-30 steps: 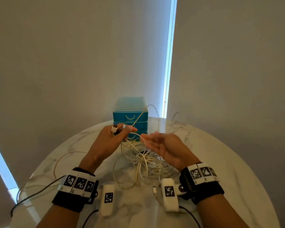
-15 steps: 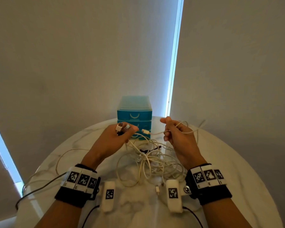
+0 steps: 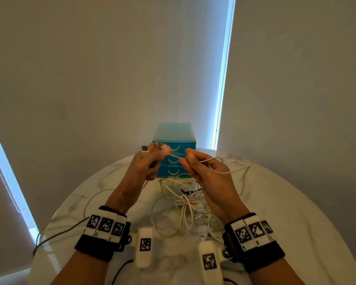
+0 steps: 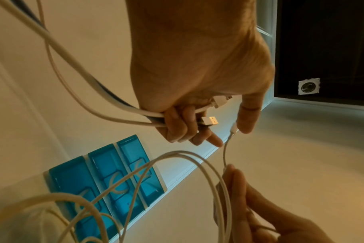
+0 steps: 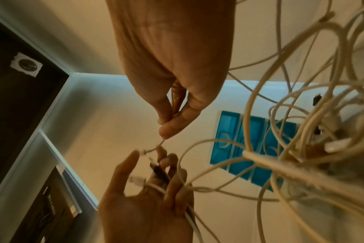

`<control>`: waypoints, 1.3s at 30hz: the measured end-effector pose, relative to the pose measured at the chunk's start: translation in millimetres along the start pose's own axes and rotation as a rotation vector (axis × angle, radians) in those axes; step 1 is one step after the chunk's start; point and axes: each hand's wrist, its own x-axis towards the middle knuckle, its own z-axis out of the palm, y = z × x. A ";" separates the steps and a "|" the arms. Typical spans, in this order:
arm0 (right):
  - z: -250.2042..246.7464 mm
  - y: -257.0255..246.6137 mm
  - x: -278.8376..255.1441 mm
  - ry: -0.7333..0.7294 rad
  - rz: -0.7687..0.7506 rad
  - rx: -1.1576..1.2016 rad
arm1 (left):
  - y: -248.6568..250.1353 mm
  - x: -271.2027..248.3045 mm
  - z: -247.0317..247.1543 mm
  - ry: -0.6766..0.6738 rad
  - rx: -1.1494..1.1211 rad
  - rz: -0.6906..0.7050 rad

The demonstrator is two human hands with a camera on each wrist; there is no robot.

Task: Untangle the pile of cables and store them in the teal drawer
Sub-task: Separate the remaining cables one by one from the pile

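So a second ago the right hand (image 3: 212,182) was low and loose over the pile; half a second ago it had a plug end pinched and lifted, and now it has carried that end across to meet the left hand (image 3: 141,167). Probably means another freed end is getting handed over and added to the bunch, so the sorting is underway but nothing is put away yet.

Going left to right: the left hand is raised in front of the teal drawer unit (image 3: 174,149), its lower fingers curled around several cable ends, with a USB plug (image 4: 210,120) sticking out past the knuckles. Its thumb and forefinger look spread to take the thin white cable (image 4: 225,152); can't tell if they've actually closed on it yet.

The right hand is palm-in, thumb and forefinger pinching that thin cable just short of its tip, with the slack trailing off to the right.

The tangle (image 3: 189,204) sits on the marble table (image 3: 296,223) between the wrists, near the drawers, which all look closed.
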 end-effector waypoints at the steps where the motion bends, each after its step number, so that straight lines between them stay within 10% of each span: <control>1: 4.1 3.2 -1.7 -0.016 0.012 -0.017 | 2.3 -1.5 3.2 0.045 0.053 0.022; 14: -62.2 -76.9 0.5 -0.058 0.369 -0.179 | -9.1 16.8 -69.5 0.966 -0.451 0.089; 20: -65.3 -80.6 16.7 -0.042 0.421 -0.587 | 21.5 15.9 -28.1 0.495 0.104 0.104; 27: -25.4 -110.7 26.9 -0.096 0.281 -0.526 | 32.9 46.0 19.8 -0.177 0.647 0.112; 33: 4.6 -127.2 28.7 -0.261 0.363 -0.891 | 41.5 45.8 24.9 -0.178 0.575 0.139; 39: -5.7 -141.1 36.4 0.059 0.214 -0.773 | 68.7 34.2 -7.8 -0.148 0.406 0.054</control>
